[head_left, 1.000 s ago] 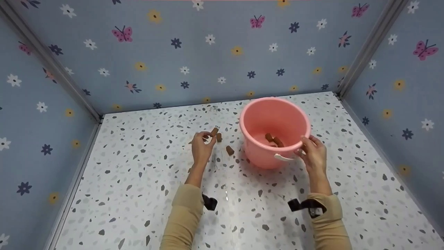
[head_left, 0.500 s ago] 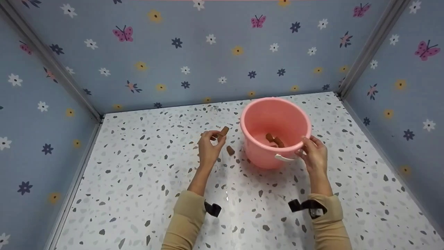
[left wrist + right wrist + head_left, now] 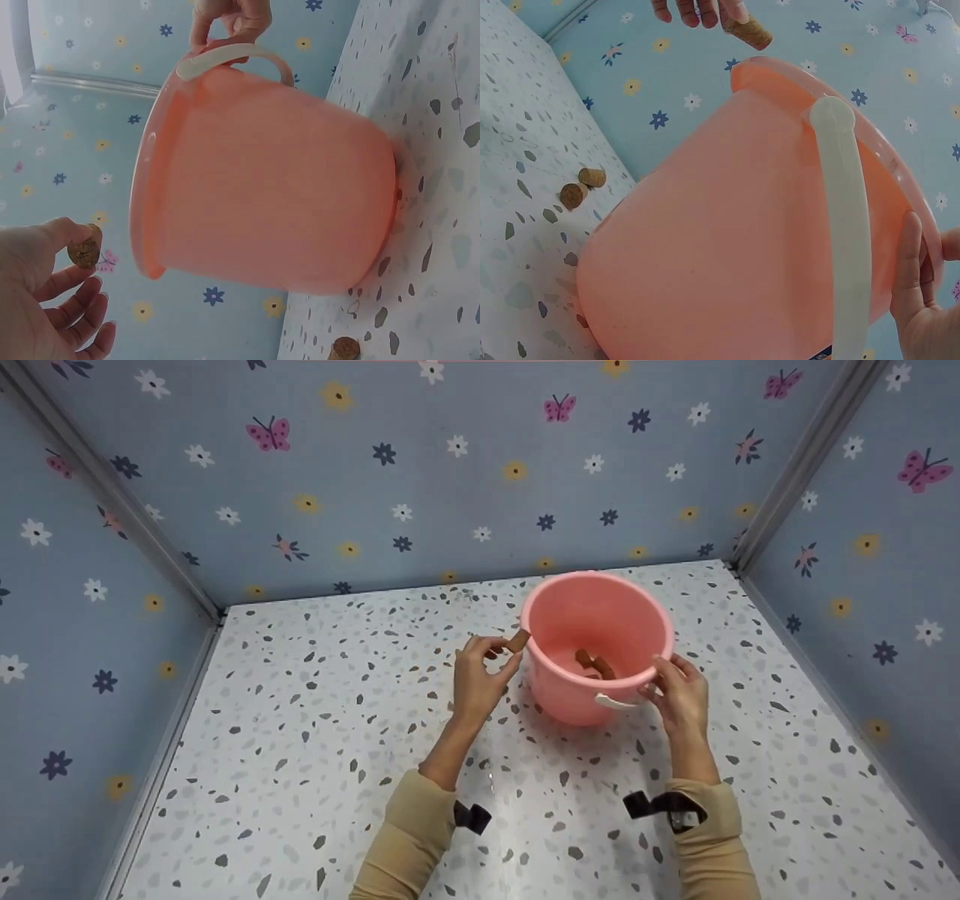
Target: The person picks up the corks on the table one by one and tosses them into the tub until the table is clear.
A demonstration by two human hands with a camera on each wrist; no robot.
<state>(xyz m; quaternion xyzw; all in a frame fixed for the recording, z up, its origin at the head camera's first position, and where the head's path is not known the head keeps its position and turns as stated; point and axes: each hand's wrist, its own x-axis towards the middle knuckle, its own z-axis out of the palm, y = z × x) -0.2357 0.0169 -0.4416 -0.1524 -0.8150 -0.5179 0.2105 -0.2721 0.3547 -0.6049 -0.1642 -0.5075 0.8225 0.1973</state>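
Note:
My left hand (image 3: 480, 679) pinches a brown cork (image 3: 518, 641) between thumb and fingers, right at the left rim of the pink bucket (image 3: 566, 694). In the right wrist view this cork (image 3: 751, 34) hangs above the level of the bucket's rim. My right hand (image 3: 681, 690) grips the bucket's rim at the right, thumb on one side and fingers on the other. A few corks (image 3: 602, 667) lie on the bucket's bottom. Two more corks (image 3: 573, 196) rest close together on the table to the bucket's left; in the head view my left hand hides them.
The bucket stands upright on a white speckled table (image 3: 300, 750). Its pale handle (image 3: 616, 703) hangs down at the front. Flower-patterned panels (image 3: 420, 480) close off the table's back, left and right sides.
My left hand has lifted its cork from beside the loose ones and carried it right to the bucket's rim. The right hand and the bucket have stayed in place.

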